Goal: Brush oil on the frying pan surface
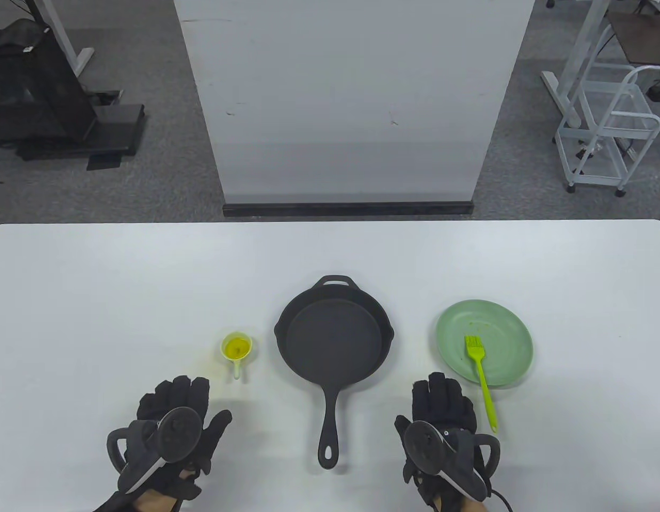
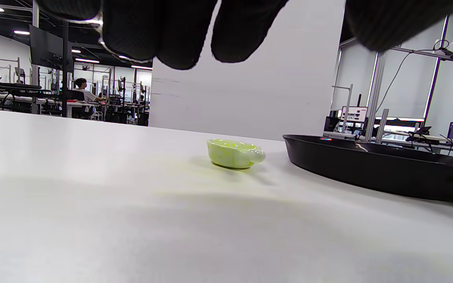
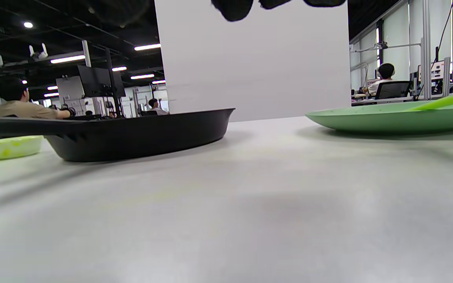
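A black cast-iron frying pan [image 1: 332, 336] sits mid-table, its long handle [image 1: 328, 426] pointing toward me; it also shows in the left wrist view [image 2: 376, 167] and the right wrist view [image 3: 140, 131]. A small yellow-green oil cup [image 1: 237, 348] stands left of it, seen also in the left wrist view [image 2: 234, 153]. A lime silicone brush [image 1: 480, 373] lies with its bristles on a green plate [image 1: 508, 330], handle over the near rim. My left hand [image 1: 175, 410] lies flat and empty below the cup. My right hand [image 1: 442, 408] lies flat and empty just left of the brush handle.
A white upright panel [image 1: 351, 101] stands behind the table's far edge. The white table [image 1: 95, 298] stretches wide on both sides. A faint oily smear marks the table near the cup [image 2: 210, 188].
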{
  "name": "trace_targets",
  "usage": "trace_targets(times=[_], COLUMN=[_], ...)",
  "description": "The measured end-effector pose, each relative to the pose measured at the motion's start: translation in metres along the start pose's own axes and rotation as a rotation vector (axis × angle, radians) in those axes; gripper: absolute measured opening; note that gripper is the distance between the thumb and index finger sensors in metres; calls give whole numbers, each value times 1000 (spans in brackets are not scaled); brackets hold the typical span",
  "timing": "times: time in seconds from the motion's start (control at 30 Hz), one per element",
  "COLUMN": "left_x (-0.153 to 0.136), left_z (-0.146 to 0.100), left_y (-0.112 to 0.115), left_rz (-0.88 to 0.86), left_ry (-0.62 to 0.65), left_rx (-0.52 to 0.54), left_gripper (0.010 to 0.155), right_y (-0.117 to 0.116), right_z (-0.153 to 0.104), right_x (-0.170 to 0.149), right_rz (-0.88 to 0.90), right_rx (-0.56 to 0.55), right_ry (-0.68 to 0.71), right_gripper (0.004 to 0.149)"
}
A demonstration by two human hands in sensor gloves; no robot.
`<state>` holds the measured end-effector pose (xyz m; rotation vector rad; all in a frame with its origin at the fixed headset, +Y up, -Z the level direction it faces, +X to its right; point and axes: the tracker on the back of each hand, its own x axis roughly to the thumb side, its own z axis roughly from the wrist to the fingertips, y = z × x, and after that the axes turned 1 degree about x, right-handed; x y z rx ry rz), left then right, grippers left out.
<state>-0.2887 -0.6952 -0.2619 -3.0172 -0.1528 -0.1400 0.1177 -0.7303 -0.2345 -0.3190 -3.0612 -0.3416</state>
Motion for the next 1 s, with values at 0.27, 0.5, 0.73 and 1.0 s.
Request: trace_targets(times=[0.27,0.5,0.73,1.0], left_x=[0,-2,-4,-4], left_z=[1,1,1,2], left_y=[2,1,1,2], left_rz=[-1,-8,-18,-24], left_ry=[3,0,-1,-1], left_rx=[-5,6,5,-5], left_gripper=[75,75,75,74], right_y=[-2,-1,-1,-2], right_z=[-7,-8,-8,-8], right_x=[0,-3,-4,-7], right_rz=[-38,-15,-3,29], right_rx=[16,31,22,23], right_ry=[1,-24,-34,-45], right_gripper=[71,71,71,71])
